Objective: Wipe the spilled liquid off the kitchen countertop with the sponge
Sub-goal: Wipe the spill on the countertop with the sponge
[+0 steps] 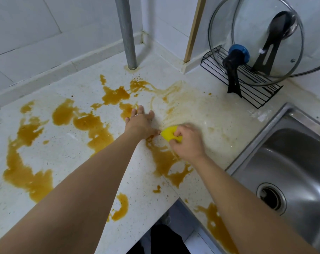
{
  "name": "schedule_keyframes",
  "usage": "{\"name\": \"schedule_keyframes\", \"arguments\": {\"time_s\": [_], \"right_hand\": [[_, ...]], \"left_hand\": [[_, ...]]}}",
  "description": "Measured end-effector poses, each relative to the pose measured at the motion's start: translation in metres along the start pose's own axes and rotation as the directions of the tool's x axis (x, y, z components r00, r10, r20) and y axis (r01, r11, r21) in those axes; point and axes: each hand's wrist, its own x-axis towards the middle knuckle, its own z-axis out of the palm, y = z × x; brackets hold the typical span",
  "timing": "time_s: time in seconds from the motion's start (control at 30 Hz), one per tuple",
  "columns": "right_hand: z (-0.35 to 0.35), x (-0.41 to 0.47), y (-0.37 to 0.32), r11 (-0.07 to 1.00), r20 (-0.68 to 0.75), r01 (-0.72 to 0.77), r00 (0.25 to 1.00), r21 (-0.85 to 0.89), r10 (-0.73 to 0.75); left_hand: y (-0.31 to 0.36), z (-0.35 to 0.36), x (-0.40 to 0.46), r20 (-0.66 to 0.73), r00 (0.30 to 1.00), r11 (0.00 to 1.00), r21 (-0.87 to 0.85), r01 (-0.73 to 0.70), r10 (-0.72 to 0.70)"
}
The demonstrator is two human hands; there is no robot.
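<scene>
So far only the part of the countertop (67,153) just beside the sink (293,162) looks wiped, with pale smears left. The right hand (187,142) grips the yellow sponge (169,134) a little further from the sink, and the left hand (140,122) rests flat with straight fingers beside it. I judge that most of the brown spilled liquid (93,123), lying far from the sink, is not yet wiped.

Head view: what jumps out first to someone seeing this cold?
The orange-brown spilled liquid stands out first: pools of it cover the left and middle of the speckled white countertop, with only a thin smeared film toward the steel sink on the right. At centre, the right hand squeezes a bright yellow sponge against the counter, while the left hand rests flat beside it. Behind the sink, a large glass pot lid stands in a black wire rack.
</scene>
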Motion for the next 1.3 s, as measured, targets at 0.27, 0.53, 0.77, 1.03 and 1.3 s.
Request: {"name": "schedule_keyframes", "arguments": {"time_s": [0.27, 0.53, 0.77, 1.03, 1.3], "right_hand": [[-0.023, 0.014, 0.027, 0.991, -0.109, -0.09, 0.991, -0.098, 0.08], [0.017, -0.018, -0.01, 0.985, -0.014, 0.169, 0.986, -0.021, -0.169], [0.029, -0.047, -0.024, 0.946, 0.067, 0.318, 0.947, -0.06, -0.314], [0.046, -0.074, -0.046, 0.988, 0.082, 0.154, 0.985, -0.015, -0.152], [0.021, -0.084, -0.022, 0.981, -0.106, -0.161, 0.983, -0.107, 0.15]], "left_hand": [[0.001, -0.001, -0.004, -0.007, 1.0, 0.999, -0.033, 0.015, -0.015], [-0.016, 0.011, -0.04, -0.187, 0.969, 0.985, -0.093, 0.147, -0.162], [-0.049, 0.022, -0.072, -0.095, 0.952, 0.954, -0.109, 0.28, -0.29], [-0.052, 0.033, -0.086, -0.086, 0.969, 0.971, -0.083, 0.225, -0.232], [-0.055, 0.033, -0.088, -0.091, 0.975, 0.978, -0.074, 0.195, -0.201]]}}
